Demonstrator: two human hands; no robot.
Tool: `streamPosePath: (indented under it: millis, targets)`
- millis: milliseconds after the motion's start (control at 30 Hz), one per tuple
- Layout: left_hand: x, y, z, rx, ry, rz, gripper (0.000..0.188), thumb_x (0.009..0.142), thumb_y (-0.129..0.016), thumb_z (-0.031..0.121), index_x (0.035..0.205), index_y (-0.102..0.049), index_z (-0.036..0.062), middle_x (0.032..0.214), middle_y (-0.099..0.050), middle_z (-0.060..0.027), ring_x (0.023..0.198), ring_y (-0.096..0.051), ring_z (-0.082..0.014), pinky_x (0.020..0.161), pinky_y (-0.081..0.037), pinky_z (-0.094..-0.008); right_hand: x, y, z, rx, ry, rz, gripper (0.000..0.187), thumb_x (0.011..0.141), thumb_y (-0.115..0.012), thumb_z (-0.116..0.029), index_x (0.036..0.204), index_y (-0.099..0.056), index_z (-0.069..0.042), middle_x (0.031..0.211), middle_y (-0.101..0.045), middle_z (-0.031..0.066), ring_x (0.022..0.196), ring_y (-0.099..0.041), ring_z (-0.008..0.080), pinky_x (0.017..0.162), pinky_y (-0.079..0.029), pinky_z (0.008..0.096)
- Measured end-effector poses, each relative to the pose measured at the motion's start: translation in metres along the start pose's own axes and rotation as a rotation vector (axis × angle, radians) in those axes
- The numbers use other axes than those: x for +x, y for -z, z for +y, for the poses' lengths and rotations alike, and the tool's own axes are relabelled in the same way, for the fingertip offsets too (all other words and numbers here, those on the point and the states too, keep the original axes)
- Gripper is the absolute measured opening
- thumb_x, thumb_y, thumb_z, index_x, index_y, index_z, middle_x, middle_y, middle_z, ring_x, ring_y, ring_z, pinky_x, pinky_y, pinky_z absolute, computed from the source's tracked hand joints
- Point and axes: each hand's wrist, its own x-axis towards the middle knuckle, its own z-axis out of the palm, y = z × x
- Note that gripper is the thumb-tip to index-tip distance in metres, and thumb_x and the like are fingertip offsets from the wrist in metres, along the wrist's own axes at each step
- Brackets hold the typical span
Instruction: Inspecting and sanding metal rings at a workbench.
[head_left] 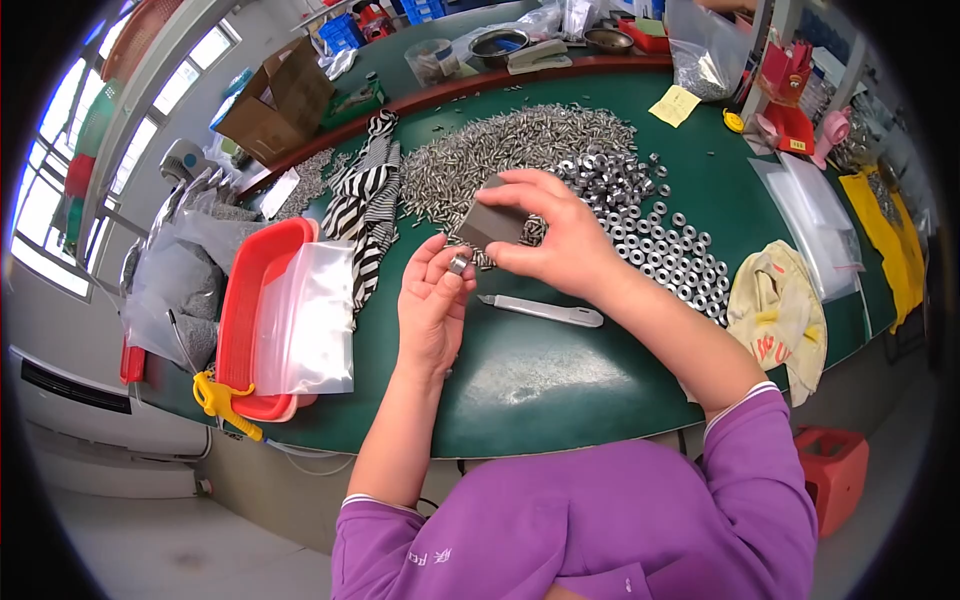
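"Over the green surface, what are the hands holding?"

"The left hand has its fingers pinched on a small silvery piece, perhaps a ring. The right hand grips a dark grey block between thumb and fingers."

"Do the two touch?"

"Can't tell. The block is tilted, just beside the piece and a little above it in view."

"How far along, then?"

"Partway through handling one piece, I'd judge: it and the block are both in hand, neither set down. Loose rings lie to the right, some piled, others spread flat. Whether they're finished or waiting, nothing shows, so I can't say how much is left."

"And the rest?"

"A broad heap of metal pins lies beyond the hands. The cutter rests on the surface near them, unheld."
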Motion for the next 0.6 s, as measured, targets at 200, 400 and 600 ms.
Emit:
streamPosePath:
  millis: [200,400,600]
  targets:
    - [0.002,0.000,-0.002,-0.014,-0.002,0.025,0.052,0.084,-0.065,0.008,0.128,-0.037,0.0042,0.114,-0.056,-0.0068,0.098,-0.057,-0.0149,0.086,-0.049,-0.0273,-0.001,0.000,-0.012,0.066,-0.017,-0.053,0.050,0.066,-0.074,-0.018,0.114,-0.061,-0.013,0.125,-0.049,0.0144,0.117,-0.049,0.0279,0.097,-0.041,0.0373]
    - [0.006,0.007,-0.005,0.121,-0.045,0.026,0.052,0.086,-0.065,0.023,0.126,-0.038,0.0036,0.117,-0.052,-0.0088,0.105,-0.055,-0.0190,0.090,-0.048,-0.0321,-0.009,-0.013,-0.029,0.062,0.151,-0.116,0.050,0.062,-0.075,-0.020,0.111,-0.062,-0.014,0.123,-0.049,0.0147,0.113,-0.050,0.0309,0.095,-0.043,0.0398]
    - [0.002,0.002,-0.002,-0.002,-0.006,-0.019,0.047,0.085,-0.063,0.004,0.127,-0.043,0.0039,0.108,-0.059,-0.0044,0.091,-0.059,-0.0117,0.081,-0.049,-0.0236,0.000,0.001,0.002,-0.019,-0.061,0.013,0.049,0.065,-0.074,-0.017,0.112,-0.062,-0.012,0.123,-0.050,0.0139,0.113,-0.052,0.0279,0.095,-0.043,0.0360]
